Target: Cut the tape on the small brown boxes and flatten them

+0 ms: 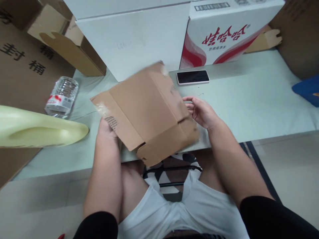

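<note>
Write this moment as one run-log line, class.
left hand: partly behind cardboard; right hand: at cardboard's right edge, contact unclear; phone: on table

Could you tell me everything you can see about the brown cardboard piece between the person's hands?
The brown cardboard piece looks thin and partly flattened, with a broad middle panel, creased side flaps and slots beside the near flap. Shiny, tape-like patches show at two corners, dark printing near the left edge. It lies askew above the table's near edge. The left hand goes partly under it; the right hand is at its blurred right edge, contact unclear.
</note>
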The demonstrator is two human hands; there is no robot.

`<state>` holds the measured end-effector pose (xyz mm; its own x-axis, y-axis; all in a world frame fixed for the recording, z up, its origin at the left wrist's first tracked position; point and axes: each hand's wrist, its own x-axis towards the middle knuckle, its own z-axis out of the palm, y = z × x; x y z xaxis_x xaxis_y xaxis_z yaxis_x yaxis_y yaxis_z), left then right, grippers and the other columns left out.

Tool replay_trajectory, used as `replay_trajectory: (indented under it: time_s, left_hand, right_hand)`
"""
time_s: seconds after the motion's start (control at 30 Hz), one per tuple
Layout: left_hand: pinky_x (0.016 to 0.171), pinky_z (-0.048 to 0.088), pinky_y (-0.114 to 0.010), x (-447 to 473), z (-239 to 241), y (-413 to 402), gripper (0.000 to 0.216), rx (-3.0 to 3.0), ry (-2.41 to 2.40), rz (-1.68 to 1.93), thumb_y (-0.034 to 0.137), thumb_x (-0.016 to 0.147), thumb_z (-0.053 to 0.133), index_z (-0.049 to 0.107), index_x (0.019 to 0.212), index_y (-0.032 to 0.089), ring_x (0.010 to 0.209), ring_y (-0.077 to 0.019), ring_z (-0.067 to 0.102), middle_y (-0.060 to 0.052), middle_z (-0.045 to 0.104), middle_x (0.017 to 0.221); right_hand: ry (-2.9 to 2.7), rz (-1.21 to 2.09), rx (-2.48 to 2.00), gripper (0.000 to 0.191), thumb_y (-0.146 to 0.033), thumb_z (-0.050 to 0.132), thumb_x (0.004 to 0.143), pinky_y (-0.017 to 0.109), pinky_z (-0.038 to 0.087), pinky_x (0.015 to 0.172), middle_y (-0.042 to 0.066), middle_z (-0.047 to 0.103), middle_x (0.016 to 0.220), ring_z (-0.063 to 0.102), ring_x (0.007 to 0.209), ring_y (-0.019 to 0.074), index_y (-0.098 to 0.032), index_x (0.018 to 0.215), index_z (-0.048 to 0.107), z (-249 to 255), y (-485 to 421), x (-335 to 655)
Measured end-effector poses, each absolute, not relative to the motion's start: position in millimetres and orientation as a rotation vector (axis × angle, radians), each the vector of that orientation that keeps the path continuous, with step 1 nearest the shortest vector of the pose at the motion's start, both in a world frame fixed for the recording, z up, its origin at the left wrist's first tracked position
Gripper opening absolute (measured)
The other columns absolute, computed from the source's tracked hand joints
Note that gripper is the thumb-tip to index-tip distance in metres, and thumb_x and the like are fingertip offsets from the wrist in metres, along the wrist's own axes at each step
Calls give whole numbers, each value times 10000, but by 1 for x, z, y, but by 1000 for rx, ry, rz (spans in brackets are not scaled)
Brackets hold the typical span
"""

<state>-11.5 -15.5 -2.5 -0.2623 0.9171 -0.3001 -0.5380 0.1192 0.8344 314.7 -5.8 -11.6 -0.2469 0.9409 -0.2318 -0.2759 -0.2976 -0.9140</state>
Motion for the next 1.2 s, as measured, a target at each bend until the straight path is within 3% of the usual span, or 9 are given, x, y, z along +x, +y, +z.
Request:
replay_trajectory:
  time_s: [0.13, 0.27, 0.37, 0.5, 0.67, 0.77, 0.9, 1.03, 1.2]
  left_hand:
    - [1018, 591, -513, -14, -2, -8, 381, 339, 1169, 1524, 467, 1029, 451, 713, 1086, 196, 1098, -282, 725, -80, 779, 829]
    - [1088, 550, -457, -11, 3, -11, 321, 454, 1056, 1689, 357, 967, 459, 696, 1073, 170, 1205, -268, 693, -96, 791, 918]
    - [1110, 532, -439, -11, 2, -17, 376, 619, 896, 1777, 476, 886, 518, 697, 985, 161, 1254, -299, 674, -112, 790, 957]
    - [1133, 515, -442, -18, -2, -16, 270, 558, 1115, 1696, 323, 745, 722, 702, 943, 140, 1171, -293, 708, -56, 779, 876]
    - [1124, 514, -360, -11, 6, -6, 200, 334, 1137, 1863, 188, 900, 524, 695, 995, 144, 900, -176, 731, -13, 781, 811]
    - [1144, 499, -340, 7, 11, -5, 230, 276, 1057, 1874, 157, 984, 467, 691, 1030, 134, 869, -152, 723, -22, 793, 834]
    - [1130, 510, -363, 24, 13, -5, 276, 354, 979, 1778, 320, 1063, 481, 696, 1034, 150, 1002, -174, 719, -50, 801, 1001]
    - [881, 609, -338, 23, 11, -4, 467, 469, 906, 1762, 654, 926, 646, 703, 926, 190, 976, -213, 725, -61, 778, 998]
    - [685, 619, -300, 19, 12, -5, 461, 297, 1003, 1671, 631, 954, 608, 702, 794, 209, 743, -181, 723, -41, 734, 803]
  right_hand:
    - [-1198, 1840, -1025, 529, -535, 929, 641, 300, 583, 815, 32, 810, 999, 751, 952, 204, -238, 1051, 775, -7, -8, 326]
    - [-1121, 1754, -1103, 435, -402, 894, 632, 304, 566, 782, 22, 815, 942, 752, 865, 197, -221, 1010, 778, -14, -6, 321]
    - [-1129, 1646, -1177, 370, -335, 830, 635, 302, 554, 755, 11, 810, 939, 736, 839, 188, -216, 981, 769, -20, -5, 315]
    - [-1166, 1647, -1132, 333, -412, 825, 680, 283, 549, 709, -7, 768, 866, 702, 773, 160, -222, 927, 708, -18, -5, 310]
    - [-913, 1822, -857, 662, -613, 902, 563, 261, 555, 606, -35, 725, 928, 691, 733, 144, -302, 1079, 627, -5, -12, 296]
    - [-958, 1891, -933, 633, -594, 937, 519, 261, 512, 538, 9, 711, 855, 642, 670, 149, -260, 968, 640, -9, -20, 279]
    - [-884, 1742, -1113, 555, -555, 906, 548, 240, 345, 416, 13, 656, 740, 513, 557, 124, -223, 900, 633, -14, -23, 266]
    - [-743, 1482, -1083, 513, -480, 904, 556, 214, 213, 358, -42, 581, 657, 371, 456, 63, -211, 890, 623, 8, -23, 287]
    - [-502, 897, -1025, 360, -279, 848, 619, 142, 192, 281, -92, 564, 691, 346, 411, 14, -213, 842, 572, 69, -27, 375]
